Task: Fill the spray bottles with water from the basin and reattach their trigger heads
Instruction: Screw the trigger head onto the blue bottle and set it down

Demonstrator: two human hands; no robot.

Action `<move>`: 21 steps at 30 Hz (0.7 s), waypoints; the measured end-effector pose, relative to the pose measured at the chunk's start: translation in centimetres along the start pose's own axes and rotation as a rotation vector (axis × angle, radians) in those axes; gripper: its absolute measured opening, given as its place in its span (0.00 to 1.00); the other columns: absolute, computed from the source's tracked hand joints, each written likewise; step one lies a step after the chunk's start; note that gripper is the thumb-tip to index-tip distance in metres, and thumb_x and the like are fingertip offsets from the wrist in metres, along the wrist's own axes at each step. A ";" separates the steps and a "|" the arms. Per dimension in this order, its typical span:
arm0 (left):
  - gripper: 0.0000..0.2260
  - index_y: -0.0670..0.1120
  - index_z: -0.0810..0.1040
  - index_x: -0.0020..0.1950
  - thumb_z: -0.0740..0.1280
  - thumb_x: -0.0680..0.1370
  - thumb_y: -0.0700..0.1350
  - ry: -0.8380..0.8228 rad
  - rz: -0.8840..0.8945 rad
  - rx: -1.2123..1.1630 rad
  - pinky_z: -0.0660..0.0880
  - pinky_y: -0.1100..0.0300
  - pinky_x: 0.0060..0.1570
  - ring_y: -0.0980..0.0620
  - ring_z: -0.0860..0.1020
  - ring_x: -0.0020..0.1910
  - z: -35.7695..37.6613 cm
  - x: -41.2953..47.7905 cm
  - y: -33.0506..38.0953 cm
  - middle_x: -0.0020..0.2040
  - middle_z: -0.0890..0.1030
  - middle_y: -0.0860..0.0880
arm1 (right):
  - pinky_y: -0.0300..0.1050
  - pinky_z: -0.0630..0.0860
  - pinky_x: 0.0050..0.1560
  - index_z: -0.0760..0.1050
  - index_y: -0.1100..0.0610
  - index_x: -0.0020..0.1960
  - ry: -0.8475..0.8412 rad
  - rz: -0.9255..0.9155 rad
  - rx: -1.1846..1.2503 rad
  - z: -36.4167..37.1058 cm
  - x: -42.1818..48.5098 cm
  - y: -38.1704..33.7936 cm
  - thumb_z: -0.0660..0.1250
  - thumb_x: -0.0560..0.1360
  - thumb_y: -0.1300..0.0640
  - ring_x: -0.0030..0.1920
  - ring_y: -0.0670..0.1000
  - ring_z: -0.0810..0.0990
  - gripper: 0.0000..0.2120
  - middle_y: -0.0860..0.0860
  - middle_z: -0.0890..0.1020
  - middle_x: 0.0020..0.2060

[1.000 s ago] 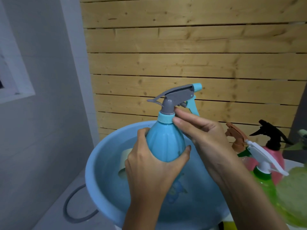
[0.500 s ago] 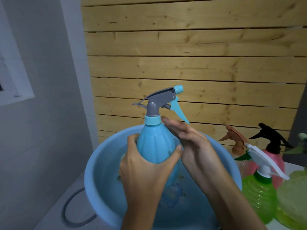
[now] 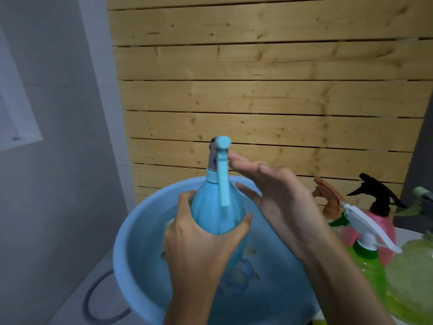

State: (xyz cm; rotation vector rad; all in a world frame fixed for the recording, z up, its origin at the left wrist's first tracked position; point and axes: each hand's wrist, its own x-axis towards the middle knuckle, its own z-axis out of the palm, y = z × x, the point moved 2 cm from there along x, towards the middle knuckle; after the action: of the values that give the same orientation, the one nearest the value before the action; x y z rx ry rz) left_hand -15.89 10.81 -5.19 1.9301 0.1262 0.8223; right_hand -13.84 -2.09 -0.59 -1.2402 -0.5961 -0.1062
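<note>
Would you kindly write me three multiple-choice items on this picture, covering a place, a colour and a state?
1. Where is the blue bottle held?
A) over the basin
B) on the floor
C) against the window

2. What colour is the pink bottle's trigger head?
A) white
B) black
C) brown

3. How is the right hand?
A) wrapped round the blue bottle's body
B) dipped in the water
C) open, fingers straight, beside the blue bottle's trigger head

Answers:
1 A: the left hand has the blue bottle in its grip, with the basin below it.
2 B: the head on the pink bottle is plainly black.
3 C: its fingers are straight and hold nothing.
</note>
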 end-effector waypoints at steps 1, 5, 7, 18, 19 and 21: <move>0.32 0.57 0.68 0.51 0.75 0.53 0.67 -0.001 0.002 0.004 0.73 0.55 0.44 0.50 0.74 0.44 0.0 0.0 0.0 0.41 0.76 0.58 | 0.53 0.64 0.68 0.83 0.58 0.50 -0.012 0.005 -0.030 0.3 0.0 0.2 0.55 0.76 0.57 0.67 0.46 0.73 0.18 0.50 0.80 0.62; 0.32 0.57 0.68 0.51 0.74 0.53 0.68 -0.007 0.017 0.000 0.74 0.54 0.44 0.52 0.75 0.43 0.0 -0.1 0.1 0.39 0.75 0.60 | 0.45 0.72 0.59 0.75 0.57 0.44 0.086 0.054 -0.033 0.5 0.3 1.0 0.63 0.73 0.56 0.60 0.47 0.78 0.05 0.50 0.82 0.57; 0.32 0.57 0.68 0.50 0.74 0.52 0.67 -0.016 0.026 -0.006 0.74 0.54 0.43 0.52 0.75 0.42 -0.1 -0.1 0.2 0.38 0.75 0.60 | 0.41 0.75 0.54 0.72 0.56 0.48 0.125 0.108 -0.038 0.4 0.3 1.4 0.68 0.74 0.58 0.55 0.49 0.82 0.06 0.51 0.84 0.54; 0.31 0.57 0.69 0.50 0.73 0.52 0.67 -0.033 0.035 -0.023 0.72 0.56 0.39 0.53 0.75 0.39 0.1 -0.2 0.3 0.38 0.76 0.60 | 0.41 0.78 0.55 0.71 0.46 0.64 0.190 0.130 -0.078 0.8 0.2 1.4 0.78 0.63 0.57 0.56 0.44 0.80 0.32 0.45 0.84 0.52; 0.32 0.57 0.69 0.50 0.73 0.52 0.67 -0.034 0.036 -0.018 0.72 0.57 0.39 0.53 0.75 0.39 0.1 -0.2 0.3 0.38 0.76 0.60 | 0.37 0.78 0.52 0.72 0.46 0.62 0.157 0.150 -0.067 0.9 0.1 1.3 0.75 0.67 0.57 0.55 0.41 0.81 0.25 0.41 0.84 0.50; 0.32 0.57 0.69 0.50 0.73 0.52 0.67 -0.052 0.032 -0.021 0.73 0.57 0.39 0.55 0.75 0.39 0.1 -0.1 0.2 0.38 0.76 0.60 | 0.30 0.76 0.44 0.76 0.45 0.54 0.088 0.158 -0.101 1.3 0.1 0.8 0.69 0.73 0.60 0.49 0.37 0.82 0.13 0.37 0.84 0.44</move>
State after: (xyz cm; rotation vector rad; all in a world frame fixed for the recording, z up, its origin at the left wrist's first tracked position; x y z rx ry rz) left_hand -15.98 10.55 -5.08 1.9366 0.0552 0.7911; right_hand -13.90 -0.60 -0.91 -1.3686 -0.4186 -0.0583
